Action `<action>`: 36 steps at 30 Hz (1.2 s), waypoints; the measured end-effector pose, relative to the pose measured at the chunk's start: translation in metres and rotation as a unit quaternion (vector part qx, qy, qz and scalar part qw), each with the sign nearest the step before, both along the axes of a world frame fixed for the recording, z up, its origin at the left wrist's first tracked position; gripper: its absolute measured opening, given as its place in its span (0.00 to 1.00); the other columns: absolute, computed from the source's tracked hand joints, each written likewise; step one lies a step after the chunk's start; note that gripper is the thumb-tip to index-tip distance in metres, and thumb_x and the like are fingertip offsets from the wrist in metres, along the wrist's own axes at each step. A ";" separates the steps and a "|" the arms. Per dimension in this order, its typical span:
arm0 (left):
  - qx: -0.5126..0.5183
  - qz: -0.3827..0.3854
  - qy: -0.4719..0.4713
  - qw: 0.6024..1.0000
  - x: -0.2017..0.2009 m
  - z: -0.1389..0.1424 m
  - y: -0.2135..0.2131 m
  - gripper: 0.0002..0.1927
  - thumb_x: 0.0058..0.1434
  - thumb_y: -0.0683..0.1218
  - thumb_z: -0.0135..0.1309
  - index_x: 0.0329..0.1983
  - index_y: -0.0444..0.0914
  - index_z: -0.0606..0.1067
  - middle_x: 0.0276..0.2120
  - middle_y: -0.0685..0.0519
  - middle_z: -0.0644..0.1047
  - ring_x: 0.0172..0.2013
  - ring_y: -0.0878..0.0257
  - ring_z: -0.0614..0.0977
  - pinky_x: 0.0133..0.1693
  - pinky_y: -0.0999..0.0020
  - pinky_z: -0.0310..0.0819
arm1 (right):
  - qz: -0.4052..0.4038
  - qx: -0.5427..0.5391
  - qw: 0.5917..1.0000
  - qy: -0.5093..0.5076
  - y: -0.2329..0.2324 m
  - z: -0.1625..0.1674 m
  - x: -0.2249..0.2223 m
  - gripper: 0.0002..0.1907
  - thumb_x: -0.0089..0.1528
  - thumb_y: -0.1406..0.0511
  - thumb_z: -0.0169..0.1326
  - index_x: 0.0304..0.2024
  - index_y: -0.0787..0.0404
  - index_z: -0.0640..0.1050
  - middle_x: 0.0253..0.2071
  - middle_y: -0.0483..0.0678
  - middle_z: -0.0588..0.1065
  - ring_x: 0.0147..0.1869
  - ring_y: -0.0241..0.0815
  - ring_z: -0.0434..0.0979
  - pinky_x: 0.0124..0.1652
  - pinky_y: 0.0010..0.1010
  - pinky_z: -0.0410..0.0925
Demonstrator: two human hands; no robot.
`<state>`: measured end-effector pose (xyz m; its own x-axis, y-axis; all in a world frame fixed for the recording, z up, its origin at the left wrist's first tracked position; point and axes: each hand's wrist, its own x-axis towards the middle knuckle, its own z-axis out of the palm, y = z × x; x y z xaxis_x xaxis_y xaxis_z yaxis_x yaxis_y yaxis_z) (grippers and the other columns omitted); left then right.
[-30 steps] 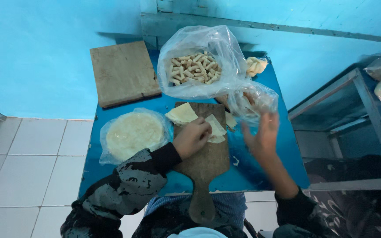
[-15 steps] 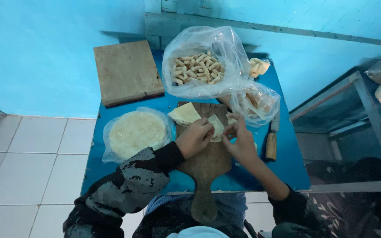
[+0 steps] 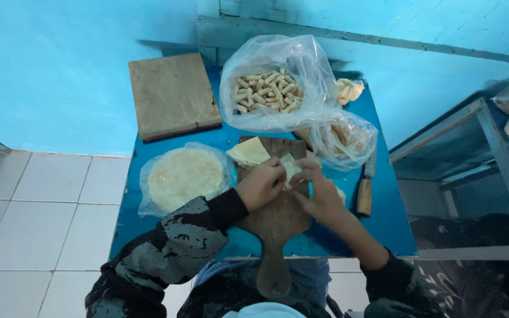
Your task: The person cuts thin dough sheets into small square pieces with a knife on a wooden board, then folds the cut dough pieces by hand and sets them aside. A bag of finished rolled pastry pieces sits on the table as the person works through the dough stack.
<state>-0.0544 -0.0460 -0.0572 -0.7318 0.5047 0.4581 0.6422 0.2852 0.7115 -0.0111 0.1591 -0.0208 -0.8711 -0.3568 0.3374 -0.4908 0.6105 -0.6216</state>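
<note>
Both my hands are on the dough sheet [image 3: 290,168], which sits over the top of the paddle board [image 3: 275,218]: left hand [image 3: 260,185] w/ fingers curled, pinching its left edge, right hand [image 3: 320,191] w/ fingers bent, gripping its right side. More cut sheets [image 3: 248,152] lie at the board's upper left corner. Left of the board, a bagged stack of round wrappers [image 3: 184,176]. Above the board, an open plastic bag of rolled pieces [image 3: 269,91], and a second bag [image 3: 343,138] by its upper right corner. Right of the board, a wood-handled knife [image 3: 365,191]. Square board [image 3: 172,94] up and to the left of it, on the blue table [image 3: 384,229].
</note>
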 end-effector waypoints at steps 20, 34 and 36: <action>-0.036 -0.046 0.058 0.997 -0.010 -0.002 -0.003 0.04 0.58 0.38 0.56 0.36 0.36 0.74 0.39 0.44 0.73 0.45 0.43 0.77 0.46 0.53 0.73 | 0.030 -0.011 0.997 0.076 0.010 -0.018 -0.012 0.30 0.55 0.73 0.67 0.56 0.60 0.67 0.43 0.54 0.81 0.44 0.46 0.86 0.42 0.33 0.75; -0.031 -0.010 0.041 0.999 -0.017 -0.004 0.002 0.04 0.58 0.41 0.57 0.36 0.37 0.75 0.35 0.44 0.76 0.43 0.44 0.78 0.45 0.51 0.73 | 0.057 0.022 0.993 0.102 0.016 -0.019 -0.022 0.29 0.55 0.77 0.58 0.57 0.62 0.67 0.41 0.52 0.80 0.49 0.54 0.82 0.46 0.41 0.73; -0.043 -0.014 0.055 0.997 -0.019 -0.004 0.001 0.04 0.58 0.41 0.57 0.37 0.37 0.76 0.35 0.45 0.77 0.43 0.44 0.78 0.45 0.51 0.73 | 0.077 0.058 0.985 0.141 0.018 -0.020 -0.022 0.28 0.55 0.76 0.59 0.56 0.62 0.67 0.43 0.52 0.80 0.51 0.57 0.80 0.48 0.44 0.72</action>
